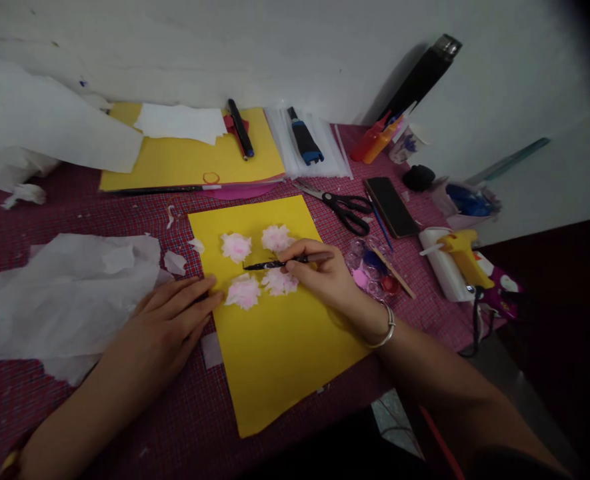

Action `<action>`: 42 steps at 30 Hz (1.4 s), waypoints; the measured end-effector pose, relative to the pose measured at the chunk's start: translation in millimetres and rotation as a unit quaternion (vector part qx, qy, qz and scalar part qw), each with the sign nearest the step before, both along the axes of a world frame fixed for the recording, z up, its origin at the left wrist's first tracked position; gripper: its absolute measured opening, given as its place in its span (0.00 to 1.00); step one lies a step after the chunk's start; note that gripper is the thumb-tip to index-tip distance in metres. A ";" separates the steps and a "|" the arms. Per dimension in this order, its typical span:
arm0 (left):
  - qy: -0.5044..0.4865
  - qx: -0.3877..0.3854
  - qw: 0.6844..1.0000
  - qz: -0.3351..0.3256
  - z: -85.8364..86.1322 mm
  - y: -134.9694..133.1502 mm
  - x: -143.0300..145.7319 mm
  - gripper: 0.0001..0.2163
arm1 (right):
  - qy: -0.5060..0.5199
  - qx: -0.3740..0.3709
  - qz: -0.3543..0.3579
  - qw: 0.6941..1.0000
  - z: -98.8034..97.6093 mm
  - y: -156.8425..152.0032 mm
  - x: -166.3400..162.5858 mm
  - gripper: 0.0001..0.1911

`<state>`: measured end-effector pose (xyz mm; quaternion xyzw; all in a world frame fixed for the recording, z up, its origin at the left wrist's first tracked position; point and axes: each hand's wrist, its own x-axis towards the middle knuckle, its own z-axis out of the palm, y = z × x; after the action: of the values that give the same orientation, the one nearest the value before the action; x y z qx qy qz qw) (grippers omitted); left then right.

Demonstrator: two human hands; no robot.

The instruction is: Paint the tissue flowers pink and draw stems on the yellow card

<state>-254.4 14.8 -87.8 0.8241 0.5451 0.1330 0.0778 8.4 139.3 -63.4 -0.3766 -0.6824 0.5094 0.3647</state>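
Here, right hand (327,279) pinching brush (287,262), left hand (169,320) flat on yellow sheet (279,353); palette (357,257) holding pink, blue, red.

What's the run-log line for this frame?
left hand: flat on yellow sheet edge | right hand: holds brush, tip between pink tissue flowers | palette: right of hand

Brush (269,265) shaft partly hidden in right hand (325,277); palette (377,265) partly behind it.
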 end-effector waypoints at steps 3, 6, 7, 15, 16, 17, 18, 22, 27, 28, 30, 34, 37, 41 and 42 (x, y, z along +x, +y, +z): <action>-0.002 -0.006 1.000 0.005 -0.1 -0.5 -0.4 0.19 | 0.007 -0.022 -0.001 1.000 3.0 -1.6 1.3 0.03; 0.001 -0.009 1.000 0.005 0.7 -0.2 -0.4 0.19 | 0.016 -0.042 0.007 0.999 6.0 -3.7 2.4 0.04; 0.002 -0.008 1.000 0.003 1.0 0.1 -0.4 0.19 | 0.017 -0.049 0.011 0.999 6.9 -4.4 2.8 0.05; 0.000 0.014 1.000 -0.006 1.5 1.2 -0.8 0.19 | 0.030 -0.073 0.003 0.997 13.0 -4.6 3.6 0.04; 0.002 0.016 1.000 -0.009 1.6 1.2 -0.7 0.19 | 0.042 -0.071 -0.010 0.997 13.3 -4.4 3.0 0.03; 0.005 0.020 1.000 -0.011 1.7 1.1 -0.7 0.19 | 0.052 -0.068 -0.022 0.996 13.3 -4.3 2.2 0.03; 0.009 0.022 1.000 -0.014 1.9 1.1 -0.6 0.19 | 0.061 -0.062 -0.032 0.996 12.7 -4.2 1.3 0.03; 0.013 0.022 1.000 -0.019 2.0 1.4 -0.1 0.19 | 0.044 -0.039 -0.029 0.998 7.5 -3.4 -1.8 0.01; -0.002 0.020 1.000 -0.002 1.3 1.3 0.4 0.18 | 0.027 -0.023 -0.016 0.999 4.0 -1.6 -1.3 0.01; -0.003 0.019 1.000 0.000 1.3 1.2 0.5 0.18 | 0.025 -0.019 -0.014 0.999 4.2 -1.3 -1.0 0.02; -0.005 0.015 1.000 0.001 1.5 1.2 0.5 0.18 | 0.017 -0.015 -0.006 1.000 4.7 -1.1 -0.7 0.02; -0.005 0.008 1.000 -0.008 2.0 1.6 0.7 0.19 | 0.012 -0.016 -0.005 1.000 4.6 -1.1 -1.5 0.02; -0.007 0.009 1.000 -0.006 2.4 1.8 1.2 0.19 | 0.014 -0.010 -0.010 1.000 4.1 -0.2 -2.0 0.02; -0.011 0.008 1.000 -0.005 2.8 1.4 1.5 0.18 | 0.004 -0.014 -0.023 1.000 3.8 1.2 -1.5 0.02; -0.011 0.008 1.000 -0.005 2.9 1.3 1.4 0.18 | 0.003 -0.016 -0.025 1.000 3.8 1.2 -1.4 0.02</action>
<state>-253.0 16.1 -84.9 0.8257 0.5392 0.1461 0.0784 7.0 140.5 -59.6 -0.3977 -0.6635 0.5123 0.3731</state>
